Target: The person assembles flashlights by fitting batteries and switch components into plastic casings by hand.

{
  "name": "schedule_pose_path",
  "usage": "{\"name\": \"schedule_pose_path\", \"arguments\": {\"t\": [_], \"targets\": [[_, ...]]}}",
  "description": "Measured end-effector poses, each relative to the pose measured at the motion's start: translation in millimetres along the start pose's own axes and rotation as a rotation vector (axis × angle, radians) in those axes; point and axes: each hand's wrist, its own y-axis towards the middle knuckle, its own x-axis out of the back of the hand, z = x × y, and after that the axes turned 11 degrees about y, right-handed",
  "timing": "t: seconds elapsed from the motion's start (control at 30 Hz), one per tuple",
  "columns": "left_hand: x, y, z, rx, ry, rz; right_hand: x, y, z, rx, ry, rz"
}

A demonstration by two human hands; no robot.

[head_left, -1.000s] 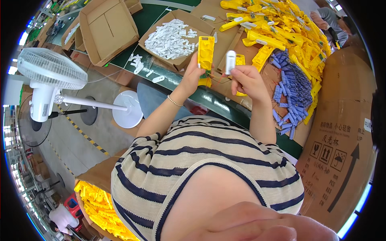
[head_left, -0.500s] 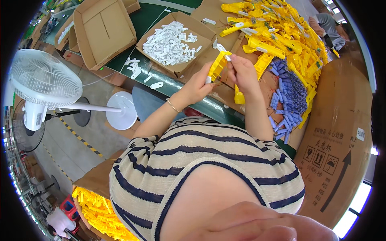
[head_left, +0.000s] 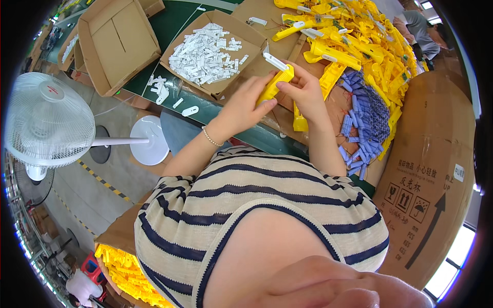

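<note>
A yellow plastic casing (head_left: 280, 80) is held between my two hands over the near edge of the workbench. My left hand (head_left: 244, 105) closes round its lower end, thumb along the near side. The fingers of my right hand (head_left: 304, 96) grip the upper end, with the thumb pressed on its side. A slim white plastic strip (head_left: 275, 61) sticks out past the casing's far end; how it joins the casing is hidden by my fingers. Just beyond lies a shallow carton (head_left: 218, 94) holding many small white plastic parts (head_left: 200, 54).
Yellow casings (head_left: 359, 46) with wires are heaped at the far right. Blue cylindrical cells (head_left: 362, 120) lie beside them. An opened carton (head_left: 120, 43) stands far left, and a white fan (head_left: 49, 120) at left. A large carton (head_left: 426, 169) stands right; another person (head_left: 423, 33) sits beyond.
The yellow casing has been turned in my hands, from its hollow side showing to its smooth outer side. My right hand has shifted lower round its end, and the view has moved slightly.
</note>
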Motion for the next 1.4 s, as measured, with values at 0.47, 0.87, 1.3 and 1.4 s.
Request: {"name": "schedule_pose_path", "arguments": {"t": [0.47,0.87,1.3,1.4], "targets": [[42.7,24.1,-16.8,-0.416,0.272,-0.478,11.6,-0.1,19.8,-0.197,0.396,0.344],[22.0,27.8,-7.0,0.502,-1.137,0.31,6.1,10.6,16.5,-0.099,0.369,0.167],[9.9,21.2,-9.5,0.246,-0.424,-0.042,-10.5,14.7,-3.5,0.223,-0.141,-0.122],[7.6,19.5,-16.9,0.345,-0.46,-0.102,-23.0,4.0,6.8,0.314,-0.468,-0.136]]}}
